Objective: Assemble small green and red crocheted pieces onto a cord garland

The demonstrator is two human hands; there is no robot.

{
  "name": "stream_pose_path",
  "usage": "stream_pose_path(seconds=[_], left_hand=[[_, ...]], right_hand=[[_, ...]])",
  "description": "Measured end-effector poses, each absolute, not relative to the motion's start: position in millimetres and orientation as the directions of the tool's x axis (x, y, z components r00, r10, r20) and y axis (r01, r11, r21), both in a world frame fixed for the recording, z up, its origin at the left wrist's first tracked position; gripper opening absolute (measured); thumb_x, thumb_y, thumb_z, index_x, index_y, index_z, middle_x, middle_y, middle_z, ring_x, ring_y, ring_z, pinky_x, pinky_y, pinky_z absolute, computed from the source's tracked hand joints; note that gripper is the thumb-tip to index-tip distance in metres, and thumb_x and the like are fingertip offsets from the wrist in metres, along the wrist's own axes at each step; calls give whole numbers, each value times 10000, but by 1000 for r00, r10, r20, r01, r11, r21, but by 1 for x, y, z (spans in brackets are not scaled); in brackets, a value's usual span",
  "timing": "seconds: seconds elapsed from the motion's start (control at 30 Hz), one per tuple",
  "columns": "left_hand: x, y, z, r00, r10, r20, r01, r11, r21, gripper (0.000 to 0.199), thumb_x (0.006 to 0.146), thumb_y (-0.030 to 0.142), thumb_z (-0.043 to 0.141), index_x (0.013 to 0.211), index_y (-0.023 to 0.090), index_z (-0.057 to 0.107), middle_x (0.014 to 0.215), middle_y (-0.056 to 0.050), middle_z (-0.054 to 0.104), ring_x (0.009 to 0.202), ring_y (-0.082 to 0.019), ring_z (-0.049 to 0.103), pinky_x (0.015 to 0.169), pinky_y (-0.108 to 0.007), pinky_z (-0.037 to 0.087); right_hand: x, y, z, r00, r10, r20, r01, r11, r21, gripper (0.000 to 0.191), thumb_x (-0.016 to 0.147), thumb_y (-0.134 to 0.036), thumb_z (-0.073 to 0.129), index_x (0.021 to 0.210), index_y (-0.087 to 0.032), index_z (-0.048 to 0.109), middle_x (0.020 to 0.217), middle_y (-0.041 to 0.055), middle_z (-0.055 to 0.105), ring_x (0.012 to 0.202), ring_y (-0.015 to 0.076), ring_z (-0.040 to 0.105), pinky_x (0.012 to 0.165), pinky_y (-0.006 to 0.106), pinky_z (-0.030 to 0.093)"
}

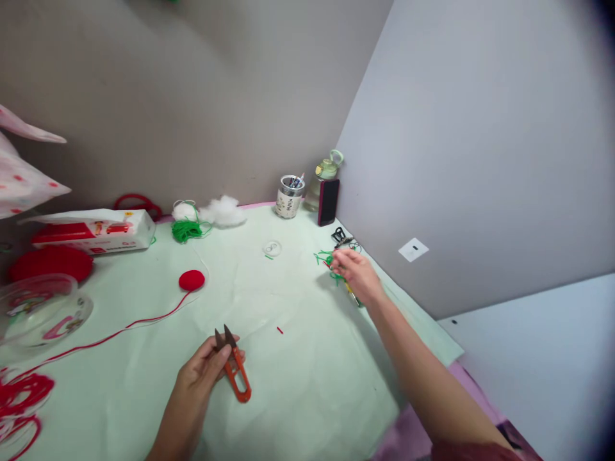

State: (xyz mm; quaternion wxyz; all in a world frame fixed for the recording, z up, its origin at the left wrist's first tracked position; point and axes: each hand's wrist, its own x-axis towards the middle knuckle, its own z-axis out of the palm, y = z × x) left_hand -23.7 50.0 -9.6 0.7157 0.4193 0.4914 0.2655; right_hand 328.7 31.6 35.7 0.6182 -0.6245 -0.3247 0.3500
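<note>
Orange-handled thread snips (236, 372) are held in my left hand (206, 365), their two dark blades apart and pointing away from me. My right hand (355, 272) is over a small heap of green yarn scraps (323, 258) at the right side of the table, its fingers pinched together; whether anything is between them is too small to tell. A yellow object (353, 294) lies partly under that hand. A short red yarn piece (280, 330) lies between my hands. The red crocheted disc (191, 280) sits left of centre, a red strand running from it to the left.
At the back stand a pen tin (289, 197), a bottle (327, 169) and a dark phone (328, 202). Green yarn (187, 230), white stuffing (224, 212), a tissue pack (106, 232), a plastic bowl (79, 320) and loose red yarn (24, 394) lie left. A clear round item (271, 248) rests mid-table.
</note>
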Motion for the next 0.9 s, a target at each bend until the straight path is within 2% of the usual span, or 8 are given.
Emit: stream_pose_path(seconds=[0.13,0.23,0.3,0.37,0.47,0.57,0.77,0.9], left_hand=[[-26,53,-13,391,787,-478,78,488,869,495,769,526,719,1089,153,661,993,-87,762,977,-266,715,922,-337,540],[-26,54,-13,406,785,-468,129,458,880,465,775,534,709,1064,170,679,1009,-87,764,1021,-281,700,927,-335,532],[-27,53,-12,406,783,-471,152,450,880,458,774,528,711,1065,176,684,1011,-90,765,1049,-298,688,919,-344,533],[-28,53,-11,406,781,-474,165,447,879,462,770,525,715,1073,178,685,1012,-91,766,1056,-303,682,907,-342,534],[-28,53,-10,422,779,-464,170,435,884,453,780,528,704,1069,179,681,1017,-86,763,1051,-287,681,909,-321,527],[-28,53,-10,438,774,-457,178,424,888,436,793,529,693,1060,186,677,1015,-76,760,1046,-271,681,916,-300,518],[-28,53,-7,449,777,-442,173,410,896,422,802,523,686,1062,190,678,1017,-76,756,1040,-273,681,925,-310,513],[-27,54,-6,459,782,-422,167,390,905,375,817,512,671,1015,194,692,970,-67,757,998,-258,692,932,-305,506]], right_hand=[[346,-11,68,660,745,99,180,-29,-983,275,761,-423,759,796,-172,655,623,-39,553,589,101,484,597,240,410],[340,-43,66,648,755,96,414,-244,-877,264,793,-428,717,777,-172,654,642,-10,579,597,131,501,595,267,401],[330,-56,52,611,789,70,590,-394,-705,225,841,-403,654,797,-182,660,749,28,644,651,158,549,635,288,411],[320,-63,36,592,803,72,742,-508,-437,165,890,-328,584,823,-195,655,894,52,678,728,178,585,648,292,386],[311,-60,18,592,804,55,806,-590,-49,170,935,-211,482,863,-188,634,986,81,671,839,201,594,596,282,299],[312,-48,14,564,826,-17,820,-558,128,207,941,-135,415,888,-168,613,961,111,662,884,213,584,569,288,232],[326,-37,35,509,855,-96,860,-501,97,186,876,-105,445,794,-193,587,840,66,669,715,171,573,568,270,250],[337,-49,51,558,817,-141,742,-568,-355,149,878,-294,516,787,-213,600,643,9,652,604,167,590,611,262,390]])
